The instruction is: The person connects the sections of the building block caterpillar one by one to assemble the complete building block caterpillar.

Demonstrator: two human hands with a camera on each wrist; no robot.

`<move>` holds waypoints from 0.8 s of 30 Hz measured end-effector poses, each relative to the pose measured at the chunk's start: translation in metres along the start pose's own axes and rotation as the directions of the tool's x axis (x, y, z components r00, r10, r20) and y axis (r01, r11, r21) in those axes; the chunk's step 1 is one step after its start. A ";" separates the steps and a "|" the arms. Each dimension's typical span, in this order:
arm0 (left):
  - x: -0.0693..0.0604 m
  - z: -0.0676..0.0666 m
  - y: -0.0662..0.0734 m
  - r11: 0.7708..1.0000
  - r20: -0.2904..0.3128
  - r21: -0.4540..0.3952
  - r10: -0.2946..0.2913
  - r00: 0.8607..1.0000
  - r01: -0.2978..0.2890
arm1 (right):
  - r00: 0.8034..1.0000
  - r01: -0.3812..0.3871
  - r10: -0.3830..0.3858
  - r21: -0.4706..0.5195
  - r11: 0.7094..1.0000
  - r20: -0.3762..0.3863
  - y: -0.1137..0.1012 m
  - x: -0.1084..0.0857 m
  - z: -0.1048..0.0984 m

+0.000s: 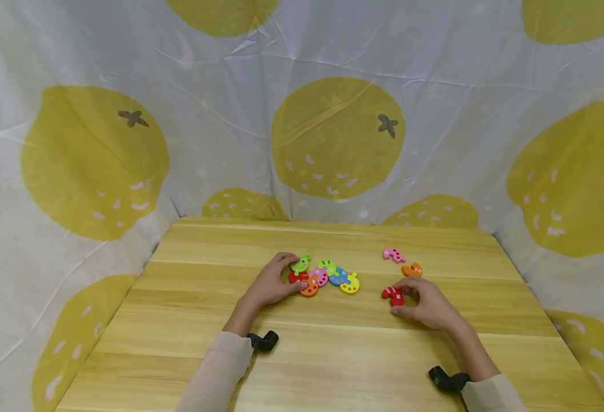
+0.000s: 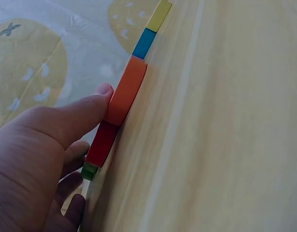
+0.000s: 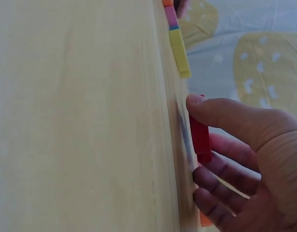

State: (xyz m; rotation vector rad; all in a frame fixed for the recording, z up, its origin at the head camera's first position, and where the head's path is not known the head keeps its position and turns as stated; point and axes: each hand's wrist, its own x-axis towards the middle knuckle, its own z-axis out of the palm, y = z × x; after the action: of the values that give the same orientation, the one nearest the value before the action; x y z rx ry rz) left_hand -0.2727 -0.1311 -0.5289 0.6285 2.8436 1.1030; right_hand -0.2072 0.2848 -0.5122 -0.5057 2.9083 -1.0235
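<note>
A row of joined number puzzle pieces forms a caterpillar, from a green smiling head (image 1: 300,264) through red, orange (image 1: 309,286), pink (image 1: 319,277), green and blue (image 1: 338,277) to a yellow piece (image 1: 350,284) at its right end. My left hand (image 1: 271,283) grips the head end, fingers at the far side and thumb against the orange piece's edge (image 2: 126,92). To the right, my right hand (image 1: 429,303) pinches a red puzzle piece (image 1: 393,296) numbered 8 between thumb and fingers. In the right wrist view this red piece (image 3: 200,135) appears slightly above the table, apart from the yellow end.
Two loose pieces lie beyond my right hand: a pink one (image 1: 394,255) and an orange one (image 1: 412,269) numbered 10. The wooden table (image 1: 332,366) ends at a lemon-print curtain (image 1: 229,114) behind it. Each wrist wears a black camera.
</note>
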 end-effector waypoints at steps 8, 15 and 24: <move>0.000 0.000 -0.001 1.000 -0.002 0.013 0.027 1.000 -0.027 | 1.000 -0.010 0.008 0.123 0.992 0.012 -0.003 0.011 0.003; -0.003 -0.002 -0.002 1.000 0.015 0.011 0.024 1.000 -0.024 | 0.999 -0.044 0.043 0.110 0.993 0.015 -0.009 0.022 0.007; 0.000 -0.003 0.000 1.000 0.017 -0.003 0.021 1.000 -0.021 | 0.998 -0.062 0.060 0.107 0.992 0.023 -0.022 0.045 0.008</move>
State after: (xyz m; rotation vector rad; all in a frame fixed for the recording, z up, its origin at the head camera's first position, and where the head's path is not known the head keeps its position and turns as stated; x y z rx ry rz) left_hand -0.2729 -0.1331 -0.5266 0.6656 2.8268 1.0996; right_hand -0.2421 0.2505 -0.5007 -0.4167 2.8134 -1.1528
